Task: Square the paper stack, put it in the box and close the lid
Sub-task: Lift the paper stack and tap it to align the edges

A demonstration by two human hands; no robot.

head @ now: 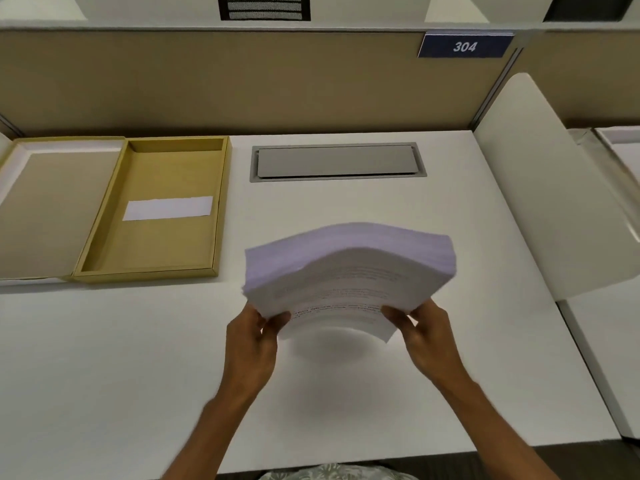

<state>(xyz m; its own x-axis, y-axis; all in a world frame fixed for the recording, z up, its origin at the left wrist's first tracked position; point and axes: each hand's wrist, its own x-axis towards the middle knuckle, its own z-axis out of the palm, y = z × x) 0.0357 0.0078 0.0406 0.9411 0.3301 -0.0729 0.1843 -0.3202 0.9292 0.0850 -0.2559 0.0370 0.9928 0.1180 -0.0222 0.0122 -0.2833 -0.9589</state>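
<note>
A thick white paper stack (349, 271) is held up over the middle of the white desk (121, 358), bowed upward in the middle, its printed face toward me. My left hand (254, 336) grips its near left corner and my right hand (424, 329) grips its near right corner. The sheet edges look slightly fanned. To the left lies the yellow-brown box (104, 237), open, with a white label on its floor. Its hinged lid (45, 209) lies flat open further left.
A grey cable hatch (337, 162) is set into the desk behind the stack. A tan partition (242, 81) with a blue "304" sign closes the back. A white side divider (540, 188) stands at the right. The desk's front edge runs close to my body.
</note>
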